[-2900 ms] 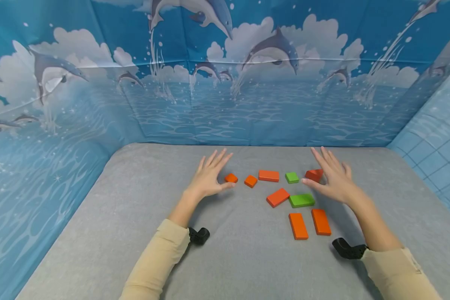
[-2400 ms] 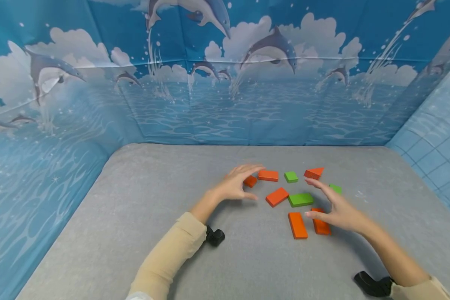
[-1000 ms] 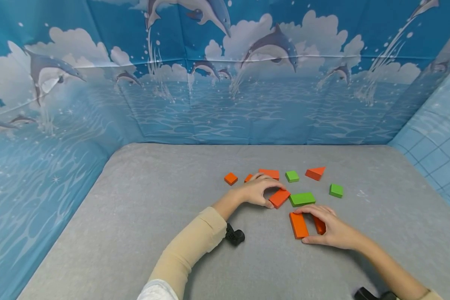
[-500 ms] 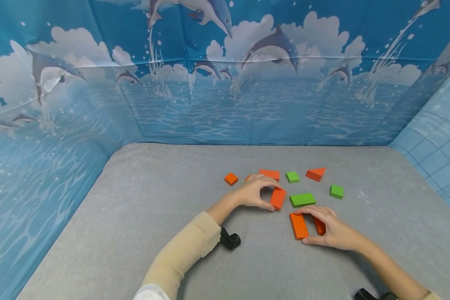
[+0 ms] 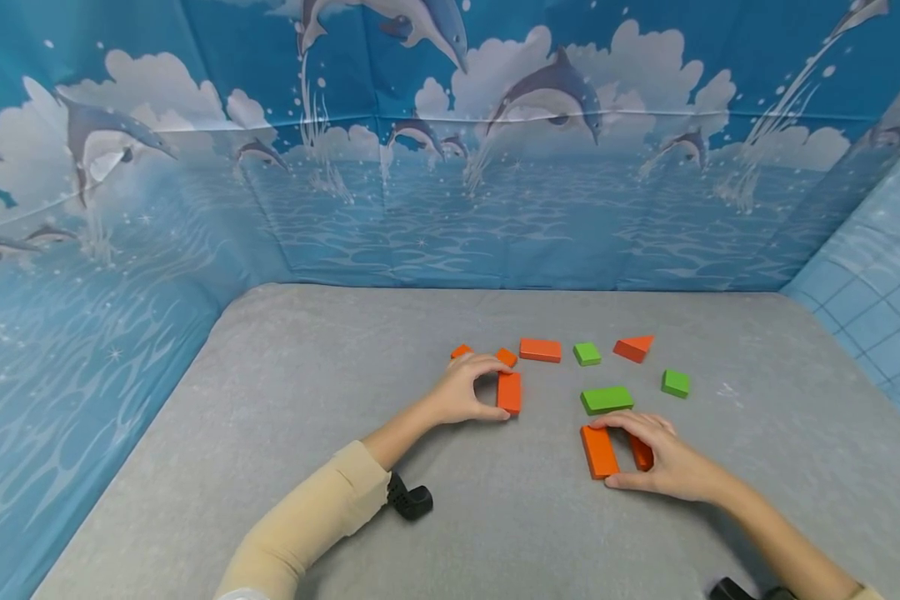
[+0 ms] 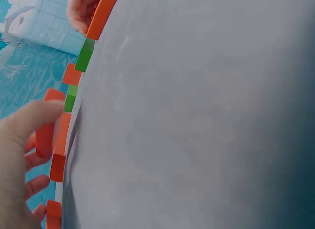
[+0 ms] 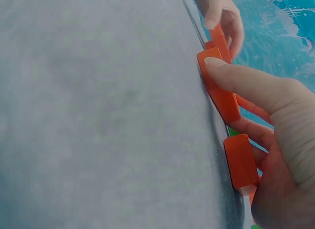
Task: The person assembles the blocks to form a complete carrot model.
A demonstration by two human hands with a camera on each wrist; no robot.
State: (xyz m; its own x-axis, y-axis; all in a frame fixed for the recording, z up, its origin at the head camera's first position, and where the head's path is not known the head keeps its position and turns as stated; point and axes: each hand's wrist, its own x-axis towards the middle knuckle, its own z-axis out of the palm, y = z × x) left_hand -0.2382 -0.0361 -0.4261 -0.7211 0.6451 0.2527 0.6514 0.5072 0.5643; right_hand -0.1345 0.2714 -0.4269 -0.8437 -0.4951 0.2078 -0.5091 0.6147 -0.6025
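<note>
A blue dolphin-print backdrop (image 5: 435, 225) fills the upper frame, above a grey table (image 5: 510, 525). At centre, the left hand (image 5: 461, 392) pinches an orange block (image 5: 509, 395) by its near and far ends, thumb nearer the bottom edge; the block lies just right of the palm. At lower right, the right hand (image 5: 663, 458) holds a second orange block (image 5: 598, 452) likewise, to the palm's left, while a third orange block (image 5: 641, 452) sits partly hidden behind its fingers. A long green block (image 5: 607, 400) lies just above that hand; a small green block (image 5: 675, 383) lies farther right.
</note>
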